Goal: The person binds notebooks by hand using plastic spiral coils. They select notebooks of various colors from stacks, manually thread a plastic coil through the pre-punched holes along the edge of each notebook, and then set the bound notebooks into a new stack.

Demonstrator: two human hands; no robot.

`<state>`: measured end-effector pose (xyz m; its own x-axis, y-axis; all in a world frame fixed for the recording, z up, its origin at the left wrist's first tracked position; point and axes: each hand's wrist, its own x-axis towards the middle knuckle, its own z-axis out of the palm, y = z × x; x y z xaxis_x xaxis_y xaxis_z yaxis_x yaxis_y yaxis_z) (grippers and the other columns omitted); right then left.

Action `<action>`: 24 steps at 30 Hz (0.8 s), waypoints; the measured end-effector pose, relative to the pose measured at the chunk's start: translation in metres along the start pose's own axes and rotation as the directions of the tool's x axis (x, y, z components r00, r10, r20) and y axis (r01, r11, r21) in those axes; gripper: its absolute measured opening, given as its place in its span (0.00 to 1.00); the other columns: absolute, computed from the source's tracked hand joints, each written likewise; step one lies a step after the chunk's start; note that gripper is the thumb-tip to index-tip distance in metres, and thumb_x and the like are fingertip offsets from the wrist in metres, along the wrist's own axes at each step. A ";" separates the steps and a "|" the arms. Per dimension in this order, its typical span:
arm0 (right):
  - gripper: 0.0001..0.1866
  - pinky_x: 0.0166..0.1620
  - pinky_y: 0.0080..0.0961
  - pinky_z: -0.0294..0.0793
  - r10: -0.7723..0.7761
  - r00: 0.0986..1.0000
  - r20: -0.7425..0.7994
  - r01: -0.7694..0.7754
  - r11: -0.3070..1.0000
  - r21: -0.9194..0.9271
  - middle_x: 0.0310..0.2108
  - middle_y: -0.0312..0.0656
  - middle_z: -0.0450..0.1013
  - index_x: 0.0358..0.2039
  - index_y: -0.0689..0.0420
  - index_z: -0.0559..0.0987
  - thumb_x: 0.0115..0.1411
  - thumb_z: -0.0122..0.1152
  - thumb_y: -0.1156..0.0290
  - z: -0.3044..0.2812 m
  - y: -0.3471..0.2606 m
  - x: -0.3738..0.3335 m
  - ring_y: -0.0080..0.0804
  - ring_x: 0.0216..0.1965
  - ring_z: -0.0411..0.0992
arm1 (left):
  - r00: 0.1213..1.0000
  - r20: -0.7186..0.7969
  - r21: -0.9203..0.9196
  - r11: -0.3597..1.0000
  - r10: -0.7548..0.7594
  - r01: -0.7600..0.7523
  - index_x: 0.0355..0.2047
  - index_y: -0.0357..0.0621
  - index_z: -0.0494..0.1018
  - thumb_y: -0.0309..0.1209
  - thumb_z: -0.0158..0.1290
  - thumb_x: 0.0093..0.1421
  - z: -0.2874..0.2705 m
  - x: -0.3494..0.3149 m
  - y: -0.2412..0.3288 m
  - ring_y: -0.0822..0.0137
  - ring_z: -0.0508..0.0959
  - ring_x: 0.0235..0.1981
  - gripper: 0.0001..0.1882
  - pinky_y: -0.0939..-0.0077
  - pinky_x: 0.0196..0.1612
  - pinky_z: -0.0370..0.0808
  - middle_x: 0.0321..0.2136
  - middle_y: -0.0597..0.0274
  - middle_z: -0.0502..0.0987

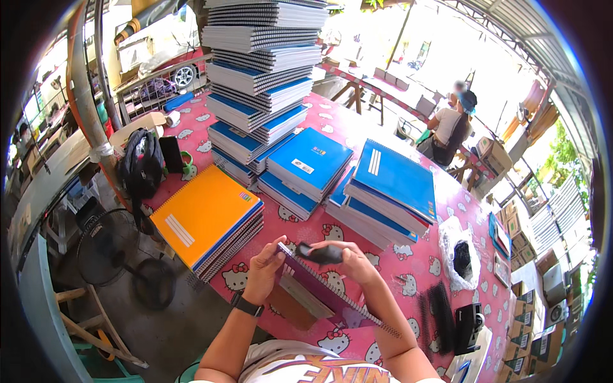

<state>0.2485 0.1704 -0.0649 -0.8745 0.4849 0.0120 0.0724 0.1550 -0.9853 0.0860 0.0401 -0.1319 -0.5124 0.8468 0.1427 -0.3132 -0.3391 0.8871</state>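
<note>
The left hand (263, 273) pinches the far end of a purple notebook (314, 281) between thumb and fingers; the right hand's (357, 262) fingers wrap a black tool (321, 254) just beside it. The notebook is above the pink surface (471, 193), right of an orange-topped stack (207, 220).

Left of the pink, cat-patterned table (454, 207) is a dark grey floor (198, 319); beyond this table, strong daylight (469, 41) enters under a grey corrugated roof (533, 41).

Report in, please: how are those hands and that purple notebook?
Right hand holding black object. Left hand gripping purple notebook, spiral along its edge. Blue notebooks stacked beyond, clear of both hands.
</note>
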 end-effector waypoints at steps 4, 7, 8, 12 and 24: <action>0.33 0.49 0.33 0.67 0.212 0.977 0.002 -0.159 0.738 -0.655 0.46 0.48 0.72 0.46 0.59 0.75 0.53 0.56 0.42 -0.007 0.001 0.015 0.40 0.47 0.69 | 0.997 0.038 -0.054 0.996 -0.067 0.069 0.53 0.41 0.69 0.21 0.48 0.60 -0.007 0.000 0.002 0.83 0.67 0.36 0.19 0.87 0.42 0.66 0.35 0.75 0.68; 0.34 0.56 0.39 0.61 0.059 0.991 -0.122 -0.134 0.545 -0.828 0.49 0.47 0.69 0.48 0.56 0.74 0.52 0.56 0.41 -0.031 0.040 -0.017 0.45 0.55 0.61 | 0.991 0.131 0.076 0.997 -0.036 0.026 0.50 0.41 0.71 0.20 0.50 0.58 0.008 0.003 0.013 0.82 0.68 0.36 0.18 0.87 0.41 0.67 0.34 0.73 0.69; 0.33 0.59 0.39 0.59 -0.126 0.984 -0.124 -0.044 0.507 -0.861 0.46 0.46 0.71 0.46 0.56 0.75 0.51 0.57 0.41 -0.039 0.043 -0.028 0.42 0.57 0.59 | 0.981 0.195 0.228 0.972 0.010 -0.055 0.48 0.41 0.73 0.20 0.52 0.57 0.018 0.006 0.020 0.82 0.69 0.35 0.17 0.87 0.40 0.67 0.34 0.72 0.70; 0.23 0.47 0.32 0.72 -0.119 0.990 -0.076 0.071 0.886 -0.458 0.43 0.43 0.73 0.46 0.56 0.74 0.51 0.66 0.62 0.007 -0.083 -0.062 0.36 0.46 0.72 | 0.940 0.319 0.240 0.950 0.116 -0.199 0.40 0.39 0.76 0.19 0.56 0.52 0.037 0.000 0.044 0.79 0.71 0.34 0.14 0.86 0.38 0.69 0.32 0.66 0.73; 0.28 0.40 0.34 0.72 -0.478 0.832 -0.282 0.143 0.676 -0.723 0.38 0.49 0.70 0.52 0.59 0.69 0.51 0.66 0.68 0.045 -0.081 -0.116 0.45 0.36 0.72 | 0.844 0.495 0.134 0.942 0.204 -0.306 0.31 0.36 0.75 0.15 0.60 0.44 0.084 -0.029 0.048 0.72 0.78 0.32 0.12 0.81 0.33 0.77 0.30 0.61 0.76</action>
<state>0.3220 0.0630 0.0061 -0.6267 0.5721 0.5291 0.2709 0.7966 -0.5404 0.1527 0.0336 -0.0568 -0.1004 0.8489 0.5189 -0.0308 -0.5240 0.8512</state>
